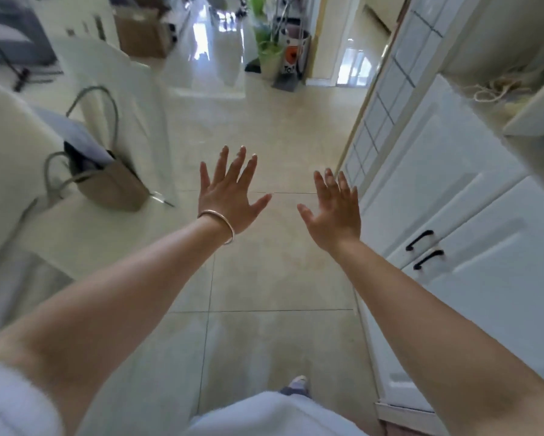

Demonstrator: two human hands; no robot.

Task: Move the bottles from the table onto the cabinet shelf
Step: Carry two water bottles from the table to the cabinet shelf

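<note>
Both my arms stretch forward over the tiled floor. My left hand, with a metal bangle at the wrist, has its fingers spread and holds nothing. My right hand is also spread flat and empty, close to the white cabinet on my right. The cabinet's doors with black handles are closed. No bottle shows in this view. The frame is blurred.
White chairs stand at the left, one carrying a tan bag with grey handles. A cardboard box and a potted plant stand farther back. Open tiled floor runs between the chairs and the cabinet.
</note>
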